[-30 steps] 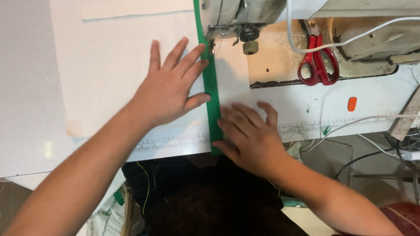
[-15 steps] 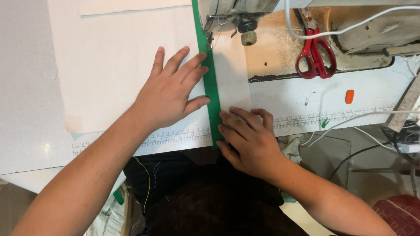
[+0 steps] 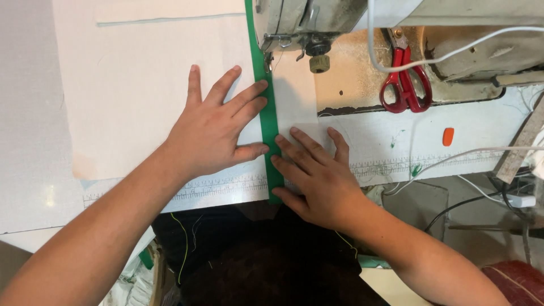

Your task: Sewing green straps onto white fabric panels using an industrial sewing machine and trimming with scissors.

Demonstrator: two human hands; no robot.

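Lengthwise, the green strip (image 3: 266, 113) runs straight away from the person, its long axis going from the near edge of the counter (image 3: 34, 141) up to the presser foot of the sewing machine (image 3: 294, 22). Its far end points under the machine head and is hidden there; its near end stops at the counter's edge, just beside the right hand's thumb. The strip borders a sheet of white fabric (image 3: 141, 85) that spreads to its left, and a narrower pale piece (image 3: 294, 102) lies along its right side.

The left hand (image 3: 212, 133) lies flat on the white fabric, fingers (image 3: 238, 96) spread wide and pressing down, gripping nothing; the tips of two fingers and the thumb reach the strip's left edge. The right hand (image 3: 314, 175) also lies flat and open, fingers slightly apart, resting on the pale piece just right of the strip, with the fingertips touching the strip's edge.

Red-handled scissors (image 3: 403, 79) rest on the machine bed, well apart from both hands, and a small orange piece (image 3: 448, 136) lies on the counter to the right. A white cable (image 3: 453, 54) crosses above the scissors. The machine's upper part is cut off by the frame, and the needle is hard to make out.
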